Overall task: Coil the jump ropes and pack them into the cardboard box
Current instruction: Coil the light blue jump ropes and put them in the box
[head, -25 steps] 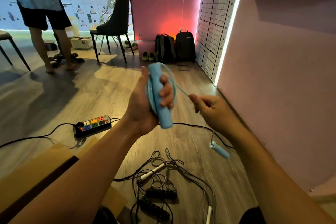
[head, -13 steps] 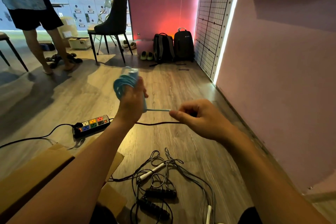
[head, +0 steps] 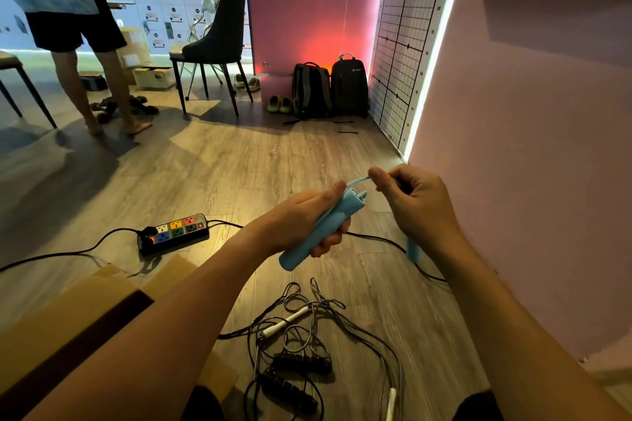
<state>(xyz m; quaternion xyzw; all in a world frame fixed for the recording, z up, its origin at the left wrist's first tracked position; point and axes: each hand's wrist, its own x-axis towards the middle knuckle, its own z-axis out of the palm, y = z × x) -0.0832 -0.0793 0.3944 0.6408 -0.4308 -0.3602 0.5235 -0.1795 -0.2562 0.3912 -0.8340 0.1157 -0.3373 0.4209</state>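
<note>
My left hand (head: 304,215) grips a light blue jump rope handle (head: 321,232) with blue cord wound along it, held out over the wooden floor. My right hand (head: 413,202) pinches the thin blue cord (head: 357,181) just past the handle's top end. The rope's second blue handle (head: 413,251) hangs blurred below my right wrist. On the floor below lies a tangle of other jump ropes (head: 307,345) with black handles and white handles. An open cardboard box (head: 68,328) sits at the lower left, its flap towards me.
A black power strip (head: 174,232) with coloured sockets and its cable lie on the floor to the left. A pink wall (head: 533,147) runs close on the right. Farther back stand a black chair (head: 219,41), two backpacks (head: 328,89) and a person (head: 71,34).
My left hand dropped lower and turned the handle so it points towards my right hand. My right hand rose and now pinches the cord close to the handle's top.
</note>
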